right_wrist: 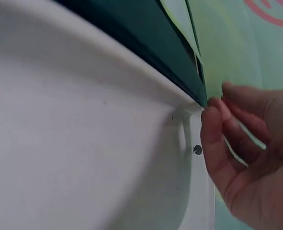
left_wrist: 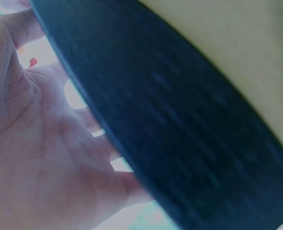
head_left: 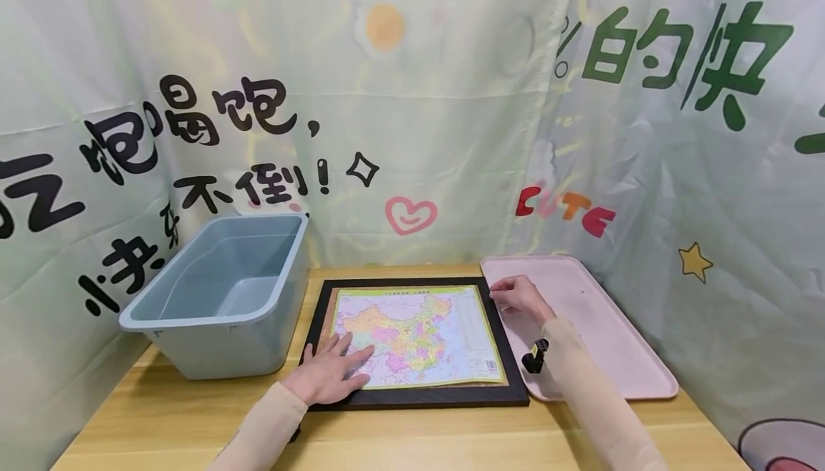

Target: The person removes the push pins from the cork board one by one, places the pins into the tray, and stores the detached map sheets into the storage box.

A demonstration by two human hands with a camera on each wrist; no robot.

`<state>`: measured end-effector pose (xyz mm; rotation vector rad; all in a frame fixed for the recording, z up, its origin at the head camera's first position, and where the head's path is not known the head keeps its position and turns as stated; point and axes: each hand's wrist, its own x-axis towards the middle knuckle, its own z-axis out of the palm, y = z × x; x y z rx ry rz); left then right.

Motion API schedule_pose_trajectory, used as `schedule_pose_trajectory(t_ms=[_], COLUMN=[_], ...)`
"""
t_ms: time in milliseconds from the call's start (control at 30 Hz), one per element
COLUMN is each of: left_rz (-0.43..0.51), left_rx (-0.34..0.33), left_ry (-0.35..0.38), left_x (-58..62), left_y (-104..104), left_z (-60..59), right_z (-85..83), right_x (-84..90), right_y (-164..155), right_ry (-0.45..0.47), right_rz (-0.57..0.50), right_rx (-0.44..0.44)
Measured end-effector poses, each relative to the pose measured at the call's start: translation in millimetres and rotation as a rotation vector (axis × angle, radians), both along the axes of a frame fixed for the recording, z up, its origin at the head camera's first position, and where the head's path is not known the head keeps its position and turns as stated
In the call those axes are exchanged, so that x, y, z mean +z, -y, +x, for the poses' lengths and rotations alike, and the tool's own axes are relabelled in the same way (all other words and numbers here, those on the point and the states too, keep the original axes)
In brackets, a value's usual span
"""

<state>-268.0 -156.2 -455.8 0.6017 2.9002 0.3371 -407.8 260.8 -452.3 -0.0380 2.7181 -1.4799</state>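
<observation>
Puzzle: one framed map puzzle (head_left: 412, 335) with a black frame (head_left: 419, 396) lies flat on the table (head_left: 387, 435), in the middle, between a bin and a tray.
Left hand: the left hand (head_left: 331, 374) rests on the near left corner of the map, its grip wide, fingers straight and spread, holding nothing. In the left wrist view the palm (left_wrist: 40, 158) shows just beside the black frame edge (left_wrist: 179, 134).
Right hand: the right hand (head_left: 515, 293) is at the far right corner of the frame; its fingers (right_wrist: 213, 129) are curled and touch the corner where the frame meets the tray rim. I cannot tell if this grip pinches it.
Around: one grey-blue bin (head_left: 225, 295) stands touching or just beside the left side of the frame; one pink tray (head_left: 606, 328) lies at the right side, its rim against the frame.
Writing: the cloth backdrop (head_left: 451, 99) carries large Chinese characters and the word "CUTE" (head_left: 566, 210). The print on the map is too small to read.
Count: one puzzle, one bin, one tray, two hands.
</observation>
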Motion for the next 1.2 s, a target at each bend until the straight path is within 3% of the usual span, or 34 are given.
schedule_pose_trajectory(t_ms=[233, 533, 700, 1200], left_rz=[-0.002, -0.01, -0.007, -0.003], left_rx=[0.0, 0.005, 0.005, 0.009], left_ry=[0.008, 0.01, 0.005, 0.01], left_x=[-2.0, -4.9, -1.3, 0.5], left_y=[-0.3, -0.3, -2.0, -1.9], left_z=[0.5, 2.9, 2.3, 1.8], right_z=[1.6, 12.3, 17.6, 27.6], right_x=[-3.8, -10.5, -4.0, 5.5], right_y=[3.1, 12.0, 18.7, 26.1], right_ry=[-0.045, -0.085, -0.088, -0.003], right_rz=[0.06, 0.195, 0.21, 0.116], right_rx=[0.195, 0.289, 0.271, 0.221])
